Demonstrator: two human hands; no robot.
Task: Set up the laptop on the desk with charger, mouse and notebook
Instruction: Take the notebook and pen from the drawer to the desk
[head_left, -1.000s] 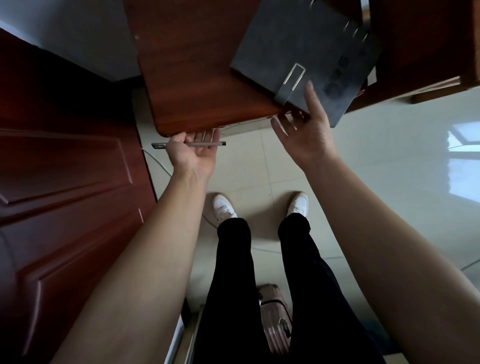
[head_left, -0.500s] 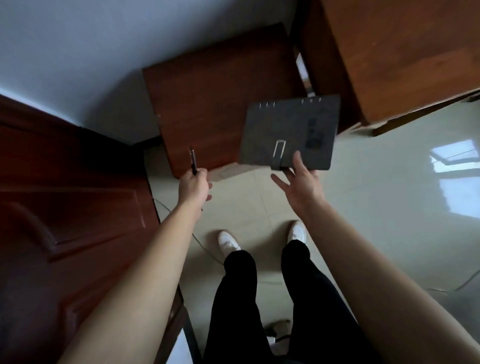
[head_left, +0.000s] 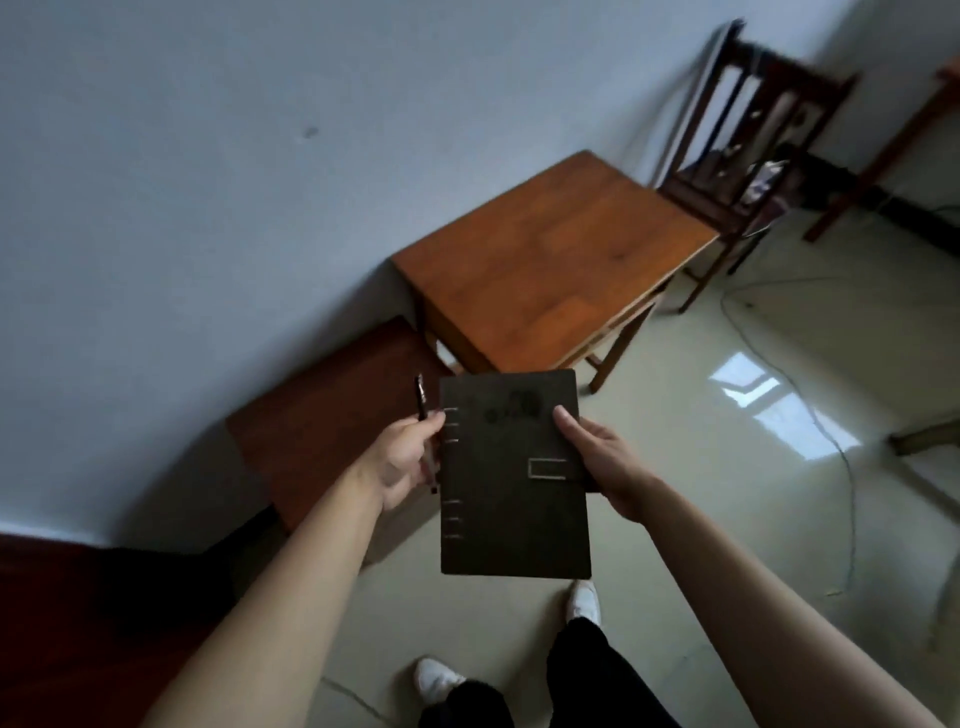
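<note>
A dark grey ring-bound notebook (head_left: 511, 473) with a metal clasp is held upright in front of me, above the floor. My right hand (head_left: 602, 457) grips its right edge by the clasp. My left hand (head_left: 408, 457) holds a dark pen (head_left: 422, 402) and also touches the notebook's spine side. The light wooden desk (head_left: 550, 265) stands ahead against the wall with nothing on its top. No laptop, charger or mouse is in view.
A low dark-brown cabinet (head_left: 332, 415) sits left of the desk by the wall. A dark wooden chair (head_left: 748, 124) stands behind the desk. A cable (head_left: 810, 395) trails across the shiny floor on the right. A dark red door (head_left: 62, 613) is at lower left.
The notebook has come off the dark cabinet and turned upright between both hands. My view has lifted from the floor toward the desk and chair. The pen stays in my left hand.
</note>
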